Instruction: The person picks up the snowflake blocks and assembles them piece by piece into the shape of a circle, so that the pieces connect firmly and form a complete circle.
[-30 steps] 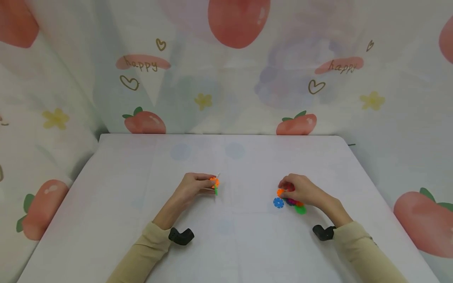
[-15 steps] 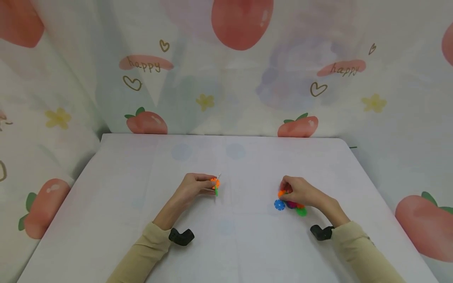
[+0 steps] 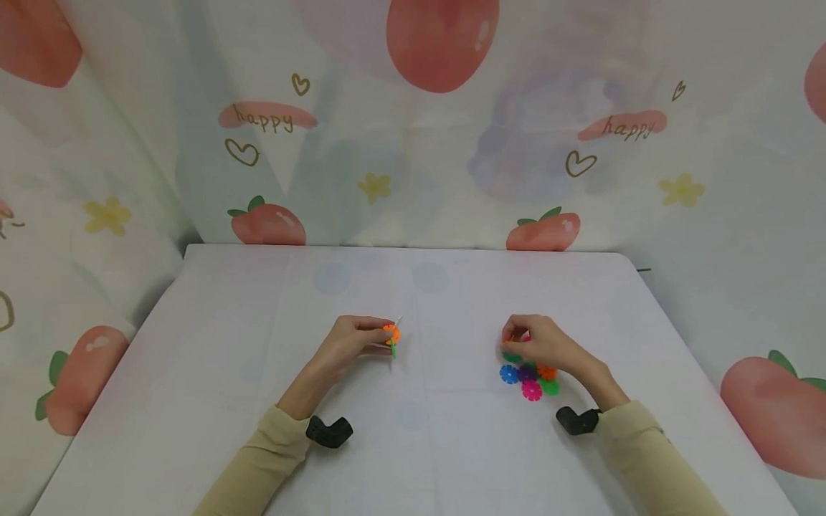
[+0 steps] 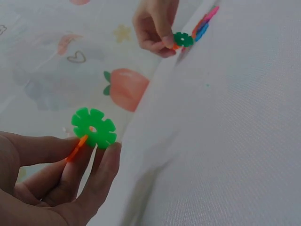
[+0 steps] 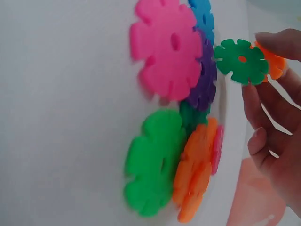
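Observation:
My left hand point(image 3: 377, 338) pinches a small build of a light-green snowflake disc point(image 4: 94, 127) slotted onto an orange disc point(image 4: 76, 148), held just above the white table point(image 3: 413, 444). My right hand point(image 3: 516, 342) pinches a dark-green disc point(image 5: 241, 61) with an orange disc point(image 5: 274, 62) behind it, just above and behind a pile of discs point(image 3: 530, 378). The pile holds a pink disc point(image 5: 167, 47), a blue one point(image 3: 508, 373), a purple one point(image 5: 205, 87), a light-green one point(image 5: 153, 162) and an orange one point(image 5: 195, 176), overlapping on the table.
A printed curtain point(image 3: 413, 129) with fruit and "happy" lettering closes off the back and sides. The table's far edge point(image 3: 400, 246) meets the curtain. Black wrist mounts point(image 3: 329, 430) sit on both forearms.
My right hand has lifted off the pile and drawn slightly back-left with a dark-green disc in its fingers, uncovering the pink disc. The left hand has stayed where it was.

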Action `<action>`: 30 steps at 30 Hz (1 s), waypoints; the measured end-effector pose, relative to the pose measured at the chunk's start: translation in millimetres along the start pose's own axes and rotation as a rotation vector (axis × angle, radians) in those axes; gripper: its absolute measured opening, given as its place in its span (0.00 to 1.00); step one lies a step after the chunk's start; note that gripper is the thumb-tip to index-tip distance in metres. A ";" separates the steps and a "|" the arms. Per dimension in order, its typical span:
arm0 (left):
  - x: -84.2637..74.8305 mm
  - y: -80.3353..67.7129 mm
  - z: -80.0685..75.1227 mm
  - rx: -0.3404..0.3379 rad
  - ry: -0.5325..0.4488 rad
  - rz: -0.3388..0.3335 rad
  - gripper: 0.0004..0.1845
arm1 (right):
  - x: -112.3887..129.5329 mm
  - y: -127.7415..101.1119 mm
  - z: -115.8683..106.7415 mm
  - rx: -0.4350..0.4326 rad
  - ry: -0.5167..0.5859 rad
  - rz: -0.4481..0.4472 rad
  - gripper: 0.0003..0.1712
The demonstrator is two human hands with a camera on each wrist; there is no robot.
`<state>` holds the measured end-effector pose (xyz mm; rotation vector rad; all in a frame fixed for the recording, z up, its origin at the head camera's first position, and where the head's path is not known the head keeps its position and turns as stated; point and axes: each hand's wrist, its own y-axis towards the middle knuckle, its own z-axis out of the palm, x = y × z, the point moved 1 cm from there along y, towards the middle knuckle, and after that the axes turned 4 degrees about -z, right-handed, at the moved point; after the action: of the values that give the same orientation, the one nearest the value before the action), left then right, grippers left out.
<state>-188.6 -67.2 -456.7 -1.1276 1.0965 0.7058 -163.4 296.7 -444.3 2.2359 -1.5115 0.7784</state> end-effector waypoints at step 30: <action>-2.0 0.2 -0.7 0.020 0.043 0.008 0.15 | 76.4 78.7 47.3 -0.104 0.454 -0.084 0.11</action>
<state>-189.6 -67.7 -454.9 -1.1260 1.1425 0.6788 -202.1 183.8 -438.1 1.8689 -1.2024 1.0655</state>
